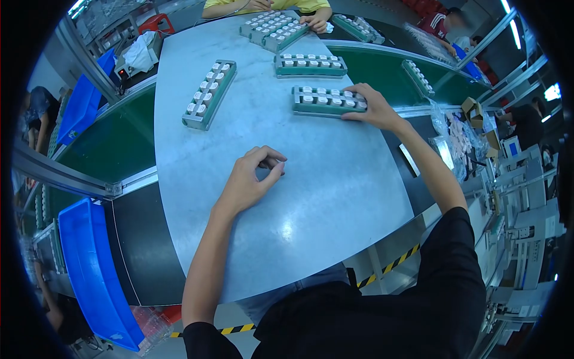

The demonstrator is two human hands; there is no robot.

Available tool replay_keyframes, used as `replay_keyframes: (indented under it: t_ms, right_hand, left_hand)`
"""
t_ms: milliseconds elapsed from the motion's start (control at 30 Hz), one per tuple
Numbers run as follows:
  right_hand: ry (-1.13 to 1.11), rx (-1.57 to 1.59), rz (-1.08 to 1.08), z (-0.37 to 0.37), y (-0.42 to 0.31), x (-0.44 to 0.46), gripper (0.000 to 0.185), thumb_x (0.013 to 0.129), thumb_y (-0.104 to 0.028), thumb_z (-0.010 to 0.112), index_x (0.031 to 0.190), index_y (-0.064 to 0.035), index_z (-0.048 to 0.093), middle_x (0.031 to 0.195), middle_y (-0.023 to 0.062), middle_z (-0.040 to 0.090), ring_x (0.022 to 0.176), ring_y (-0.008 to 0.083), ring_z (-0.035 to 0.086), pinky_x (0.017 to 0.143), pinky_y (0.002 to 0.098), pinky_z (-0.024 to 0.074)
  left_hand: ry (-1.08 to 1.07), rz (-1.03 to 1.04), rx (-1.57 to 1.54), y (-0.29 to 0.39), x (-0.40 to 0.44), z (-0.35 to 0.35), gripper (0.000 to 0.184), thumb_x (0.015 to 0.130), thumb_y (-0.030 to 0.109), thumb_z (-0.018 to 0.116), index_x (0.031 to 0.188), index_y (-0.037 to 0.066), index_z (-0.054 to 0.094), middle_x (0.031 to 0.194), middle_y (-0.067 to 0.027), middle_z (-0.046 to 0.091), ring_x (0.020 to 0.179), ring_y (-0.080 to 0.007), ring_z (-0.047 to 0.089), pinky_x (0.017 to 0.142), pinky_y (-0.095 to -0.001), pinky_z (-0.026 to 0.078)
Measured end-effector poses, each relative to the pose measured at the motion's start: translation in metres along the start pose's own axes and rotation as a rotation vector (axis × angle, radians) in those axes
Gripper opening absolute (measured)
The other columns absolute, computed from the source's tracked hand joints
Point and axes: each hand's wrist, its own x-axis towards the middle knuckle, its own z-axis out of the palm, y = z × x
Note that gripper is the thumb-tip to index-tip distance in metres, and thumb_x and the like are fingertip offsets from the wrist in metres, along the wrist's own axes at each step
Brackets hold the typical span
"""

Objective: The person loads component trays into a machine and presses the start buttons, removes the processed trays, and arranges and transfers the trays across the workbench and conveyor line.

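Note:
My right hand grips the right end of a green tray that holds two rows of round white-topped parts. Just beyond it lies a similar filled tray. A third tray stands at a slant on the left of the grey table. Nearer to me, my left hand hovers over or rests on the middle of the table, its fingers curled with the fingertips close to the thumb; whether something small is between them I cannot make out.
Several filled trays sit together at the far edge, where a person in yellow has a hand on them. Green conveyors flank the table. A blue bin stands at the lower left. Other people work farther off.

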Motion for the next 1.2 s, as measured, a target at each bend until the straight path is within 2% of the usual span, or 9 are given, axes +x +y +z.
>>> replay_keyframes:
  t_ms: [67,167,400,667,733,933,1033,1100,1200]
  right_hand:
    - [-0.032,-0.002,0.036,0.008,0.002,0.014,0.064,0.079,-0.040,0.085,0.129,-0.0081,0.061,0.121,0.0130,0.056,0.116,0.0271,0.055,0.098,0.0373,0.0458]
    - [0.198,-0.166,-0.041,0.023,0.008,0.031,0.064,0.077,-0.041,0.086,0.130,-0.0127,0.062,0.130,0.0140,0.046,0.125,0.0290,0.046,0.097,0.0404,0.0439]
    - [0.379,-0.281,-0.063,0.037,0.007,0.047,0.069,0.074,-0.047,0.086,0.129,-0.0133,0.061,0.127,0.0115,0.047,0.124,0.0272,0.042,0.101,0.0419,0.0329]
    - [0.569,-0.249,0.021,0.063,-0.008,0.040,0.062,0.076,-0.035,0.085,0.127,-0.0118,0.058,0.127,0.0128,0.045,0.124,0.0290,0.041,0.100,0.0429,0.0307]
    - [0.587,-0.231,0.010,0.063,-0.010,0.038,0.061,0.077,-0.030,0.083,0.128,-0.0112,0.057,0.129,0.0137,0.045,0.126,0.0295,0.040,0.101,0.0437,0.0306]
    - [0.768,-0.146,0.020,0.063,-0.008,0.037,0.047,0.075,-0.022,0.078,0.117,-0.0087,0.060,0.121,0.0135,0.049,0.116,0.0312,0.046,0.095,0.0449,0.0353]
    - [0.813,-0.112,0.051,0.065,-0.002,0.036,0.043,0.077,-0.021,0.076,0.114,-0.0069,0.059,0.116,0.0144,0.048,0.112,0.0320,0.047,0.093,0.0462,0.0362]
    - [0.819,-0.086,0.078,0.065,-0.001,0.035,0.042,0.078,-0.019,0.074,0.114,-0.0055,0.058,0.114,0.0153,0.048,0.110,0.0326,0.047,0.092,0.0463,0.0368]
    - [0.856,-0.040,0.084,0.063,-0.001,0.034,0.037,0.078,-0.017,0.072,0.110,-0.0051,0.058,0.112,0.0161,0.049,0.110,0.0335,0.048,0.092,0.0464,0.0384]
  left_hand:
    - [0.001,0.001,0.003,-0.001,0.000,0.001,0.015,0.093,0.007,0.062,0.105,0.001,0.067,0.087,-0.0087,0.071,0.086,-0.0167,0.068,0.085,-0.0308,0.050]
    - [0.000,-0.027,-0.023,0.001,0.000,0.000,0.015,0.092,0.011,0.065,0.103,0.001,0.068,0.089,-0.0101,0.068,0.085,-0.0188,0.068,0.084,-0.0320,0.053]
    - [-0.010,-0.035,-0.025,0.002,0.002,0.000,0.015,0.092,0.007,0.063,0.105,0.000,0.067,0.087,-0.0095,0.069,0.086,-0.0179,0.068,0.085,-0.0314,0.052]
    - [0.038,-0.009,0.083,0.003,0.003,0.003,0.023,0.090,0.006,0.064,0.113,0.002,0.064,0.096,-0.0099,0.069,0.092,-0.0192,0.065,0.085,-0.0321,0.049]
    - [0.342,0.269,0.464,-0.004,0.005,0.002,0.030,0.087,0.007,0.069,0.116,0.003,0.064,0.108,-0.0119,0.065,0.103,-0.0236,0.060,0.089,-0.0355,0.047]
    - [0.949,0.023,0.762,-0.047,0.011,-0.063,0.083,0.077,0.029,0.087,0.143,0.001,0.045,0.132,-0.0188,0.053,0.120,-0.0321,0.050,0.100,-0.0425,0.042]
    - [0.836,-0.097,0.765,-0.065,0.021,-0.087,0.107,0.067,0.041,0.093,0.147,-0.004,0.037,0.128,-0.0267,0.056,0.119,-0.0387,0.052,0.102,-0.0487,0.041]
    - [0.742,-0.312,0.790,-0.065,0.032,-0.089,0.109,0.065,0.045,0.093,0.147,-0.001,0.038,0.122,-0.0274,0.060,0.114,-0.0410,0.055,0.099,-0.0500,0.043]
    - [0.817,-0.300,0.833,-0.085,0.047,-0.094,0.105,0.065,0.044,0.092,0.147,0.003,0.040,0.112,-0.0265,0.064,0.110,-0.0420,0.057,0.096,-0.0501,0.045]
